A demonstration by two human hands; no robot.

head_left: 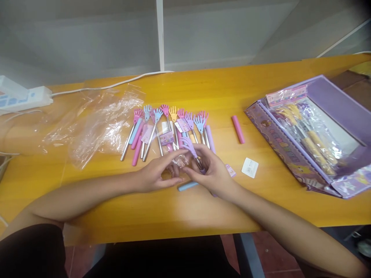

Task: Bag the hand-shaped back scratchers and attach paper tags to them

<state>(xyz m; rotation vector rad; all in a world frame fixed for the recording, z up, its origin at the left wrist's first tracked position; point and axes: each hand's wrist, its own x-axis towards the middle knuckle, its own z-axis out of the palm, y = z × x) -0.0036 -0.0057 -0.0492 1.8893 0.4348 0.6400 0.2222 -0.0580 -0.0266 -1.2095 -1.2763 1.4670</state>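
Purple back scratcher [189,145]: one piece, above the middle of the table [133,216], hand-shaped head tilted up and to the left.
Right hand [213,170]: thumb and fingers closed around the scratcher, below its head.
Left hand [156,175]: just beside the scratcher, thumb and forefinger apart; from my remote seat I cannot tell whether the other fingers grip the clear wrapping [181,160] between the hands.
Loose scratchers [157,114]: a row beyond the hands, pink, blue, purple and one yellow head, metal stems, coloured tubes and printed cards [167,138] among them.
Blue tube [188,186]: one, lying partly under the right hand in my view.
Pink tube [238,129]: one, right of the row, well apart.
White card [249,168]: one, flat, near the pink tube.
Purple box [285,152]: far right, open, holding bagged yellow scratchers [314,143].
Clear bags [100,127]: crumpled, left of the row.
Power strip [26,98]: far left, white.
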